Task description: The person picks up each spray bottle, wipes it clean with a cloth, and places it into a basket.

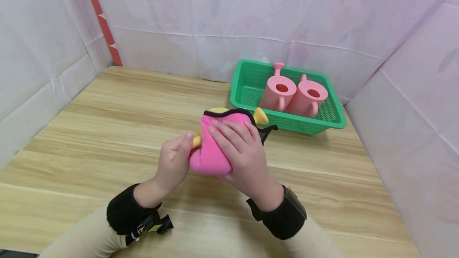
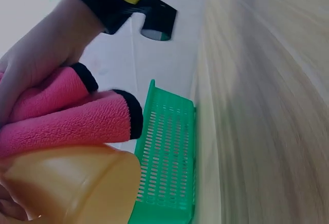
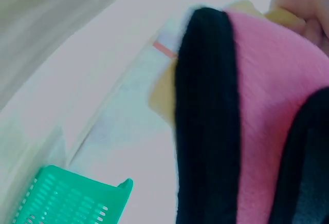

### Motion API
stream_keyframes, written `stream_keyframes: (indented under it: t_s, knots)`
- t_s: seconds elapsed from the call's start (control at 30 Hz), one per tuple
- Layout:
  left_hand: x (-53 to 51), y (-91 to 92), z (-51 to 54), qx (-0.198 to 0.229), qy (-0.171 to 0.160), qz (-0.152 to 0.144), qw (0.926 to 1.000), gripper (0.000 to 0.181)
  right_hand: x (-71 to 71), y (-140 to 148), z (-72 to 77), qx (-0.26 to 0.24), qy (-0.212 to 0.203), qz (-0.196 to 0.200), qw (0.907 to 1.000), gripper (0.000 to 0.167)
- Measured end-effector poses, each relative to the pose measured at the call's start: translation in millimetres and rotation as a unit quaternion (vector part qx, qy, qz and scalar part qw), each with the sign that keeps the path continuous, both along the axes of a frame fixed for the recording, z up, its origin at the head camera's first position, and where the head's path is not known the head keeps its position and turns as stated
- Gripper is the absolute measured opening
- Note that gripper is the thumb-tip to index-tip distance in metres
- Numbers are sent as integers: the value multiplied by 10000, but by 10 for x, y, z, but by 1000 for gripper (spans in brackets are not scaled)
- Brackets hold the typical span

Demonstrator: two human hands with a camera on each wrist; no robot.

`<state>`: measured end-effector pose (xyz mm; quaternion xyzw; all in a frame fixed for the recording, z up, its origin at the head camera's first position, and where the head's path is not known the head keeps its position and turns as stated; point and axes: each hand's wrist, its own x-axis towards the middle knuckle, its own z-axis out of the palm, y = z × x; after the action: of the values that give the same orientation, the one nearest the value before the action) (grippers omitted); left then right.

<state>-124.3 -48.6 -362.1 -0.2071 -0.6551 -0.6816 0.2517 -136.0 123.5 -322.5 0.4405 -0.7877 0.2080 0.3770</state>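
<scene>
A yellow watering can (image 2: pixel 103 183) is held above the table, mostly covered in the head view by a pink cloth with black edging (image 1: pixel 215 150). My left hand (image 1: pixel 174 158) grips the can's yellow handle (image 1: pixel 197 141). With my right hand (image 1: pixel 244 154) I hold the folded cloth against the can's side, fingers spread over it and the thumb side hidden beneath. The can's flared spout (image 1: pixel 260 116) pokes out past the cloth's upper right. In the right wrist view the cloth (image 3: pixel 272 75) hides most of the can.
A green perforated basket (image 1: pixel 236 86) stands at the back right of the wooden table (image 1: pixel 89 142). Inside it, two pink watering cans (image 1: pixel 277 92) lean side by side. Pale cloth-covered walls (image 1: pixel 215 11) border the table behind and at both sides.
</scene>
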Motion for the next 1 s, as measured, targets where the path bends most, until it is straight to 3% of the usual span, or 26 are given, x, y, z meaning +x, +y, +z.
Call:
stream_keyframes:
  t_s: [0.17,0.3,0.37,0.47,0.57,0.67,0.7,0.83,1.0]
  knots:
    - [35,9,59,305,-578,-167,9977,44,-11,-52,-8,-596,623,295,9958,44]
    - [52,4,135,799,-1176,-564,9882,48,-56,-35,-21,-1098,683,455,9906,44]
    - [55,0,183,1170,-1475,-752,9792,50,-84,-21,-27,-1388,398,570,9879,50]
    - [49,-3,253,1566,-1802,-867,9672,50,-106,-8,-8,-1760,-408,844,9799,61]
    - [35,-13,305,1780,-2023,-861,9592,48,-93,-50,105,-1980,-1475,1303,9602,65]
    - [15,-33,342,1925,-2013,-855,9566,48,-58,-133,258,-2039,-2204,1656,9394,62]
    - [7,-39,355,2007,-1984,-875,9554,49,-62,-159,287,-2020,-2339,1715,9355,58]
    - [-15,-57,410,2185,-1812,-924,9544,49,-56,-220,329,-1938,-2395,1689,9362,52]
    - [-73,-59,492,2293,-1741,-1000,9524,46,-52,-216,283,-2099,-2502,1665,9304,54]
